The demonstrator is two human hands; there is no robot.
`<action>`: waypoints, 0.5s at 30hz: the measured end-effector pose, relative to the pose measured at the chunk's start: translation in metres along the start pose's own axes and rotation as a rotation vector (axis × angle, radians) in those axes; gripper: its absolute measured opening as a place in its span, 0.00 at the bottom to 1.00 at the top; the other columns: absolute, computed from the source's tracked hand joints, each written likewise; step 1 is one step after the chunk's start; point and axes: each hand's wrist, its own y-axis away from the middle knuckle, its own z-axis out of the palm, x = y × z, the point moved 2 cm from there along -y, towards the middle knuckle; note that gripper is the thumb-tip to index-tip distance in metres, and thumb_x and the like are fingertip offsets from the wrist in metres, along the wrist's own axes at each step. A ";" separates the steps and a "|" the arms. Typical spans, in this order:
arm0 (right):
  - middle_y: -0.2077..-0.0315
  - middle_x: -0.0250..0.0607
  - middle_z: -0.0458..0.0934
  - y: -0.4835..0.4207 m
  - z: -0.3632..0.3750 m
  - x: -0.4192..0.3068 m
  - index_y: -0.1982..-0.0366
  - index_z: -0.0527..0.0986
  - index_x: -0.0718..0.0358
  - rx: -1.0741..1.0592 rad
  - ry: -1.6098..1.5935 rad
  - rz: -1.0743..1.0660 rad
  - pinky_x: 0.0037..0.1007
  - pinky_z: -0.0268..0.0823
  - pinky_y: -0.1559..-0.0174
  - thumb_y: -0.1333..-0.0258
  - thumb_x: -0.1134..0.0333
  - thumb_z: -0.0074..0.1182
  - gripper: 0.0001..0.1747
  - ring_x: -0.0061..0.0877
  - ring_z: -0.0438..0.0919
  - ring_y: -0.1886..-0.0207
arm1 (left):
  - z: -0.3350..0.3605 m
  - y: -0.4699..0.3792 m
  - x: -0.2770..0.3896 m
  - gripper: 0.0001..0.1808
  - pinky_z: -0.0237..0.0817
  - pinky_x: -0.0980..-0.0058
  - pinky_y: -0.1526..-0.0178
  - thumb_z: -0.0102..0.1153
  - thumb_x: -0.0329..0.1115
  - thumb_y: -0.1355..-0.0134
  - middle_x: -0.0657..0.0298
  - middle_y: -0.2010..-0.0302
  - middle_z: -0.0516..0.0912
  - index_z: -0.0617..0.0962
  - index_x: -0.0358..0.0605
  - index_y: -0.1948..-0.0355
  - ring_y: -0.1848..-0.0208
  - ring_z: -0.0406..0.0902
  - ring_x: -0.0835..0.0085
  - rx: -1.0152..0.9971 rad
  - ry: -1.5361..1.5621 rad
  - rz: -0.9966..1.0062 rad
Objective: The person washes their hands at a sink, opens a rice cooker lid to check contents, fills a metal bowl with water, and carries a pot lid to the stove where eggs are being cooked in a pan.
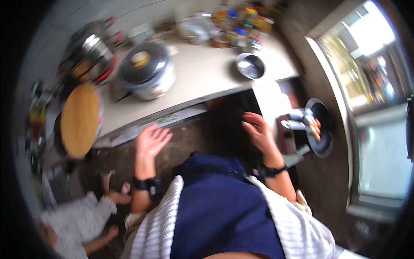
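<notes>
My left hand (152, 140) is raised palm up with its fingers apart, holding nothing, just in front of the counter's edge. My right hand (258, 129) is also empty, its fingers loosely bent and apart, near the counter's corner. Both wrists wear dark bands. Beyond my left hand, a rice cooker (144, 71) with a dark lid stands on the pale countertop (200, 64). A metal bowl (250, 66) sits farther right. Right of my right hand, a dark frying pan (319, 129) holds several reddish-brown pieces, perhaps sausages. The view is blurred.
A round wooden board (81, 120) and a shiny metal pot (93, 51) are at the left. Jars and bottles (242, 26) crowd the back. Another person (81, 220) in patterned clothing is at the lower left. A window (372, 64) lies to the right.
</notes>
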 end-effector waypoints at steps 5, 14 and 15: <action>0.56 0.44 0.75 -0.003 -0.022 -0.019 0.63 0.77 0.65 0.065 0.121 -0.213 0.29 0.72 0.59 0.49 0.66 0.58 0.12 0.33 0.77 0.57 | 0.003 0.007 -0.011 0.29 0.55 0.51 0.37 0.55 0.28 0.50 0.53 0.37 0.55 0.68 0.43 0.44 0.35 0.58 0.50 0.122 0.109 -0.131; 0.72 0.35 0.78 0.065 -0.081 0.045 0.66 0.76 0.66 0.462 -0.291 0.042 0.24 0.69 0.62 0.47 0.66 0.57 0.10 0.21 0.77 0.67 | 0.103 -0.003 -0.051 0.23 0.55 0.51 0.38 0.53 0.26 0.47 0.57 0.36 0.53 0.68 0.43 0.48 0.34 0.57 0.53 -0.093 -0.085 -0.263; 0.74 0.34 0.78 0.071 -0.088 0.045 0.66 0.76 0.66 0.511 -0.362 0.020 0.22 0.69 0.64 0.47 0.67 0.57 0.09 0.18 0.76 0.69 | 0.113 -0.003 -0.059 0.23 0.55 0.51 0.38 0.53 0.26 0.47 0.57 0.36 0.53 0.68 0.43 0.48 0.34 0.57 0.53 -0.100 -0.103 -0.269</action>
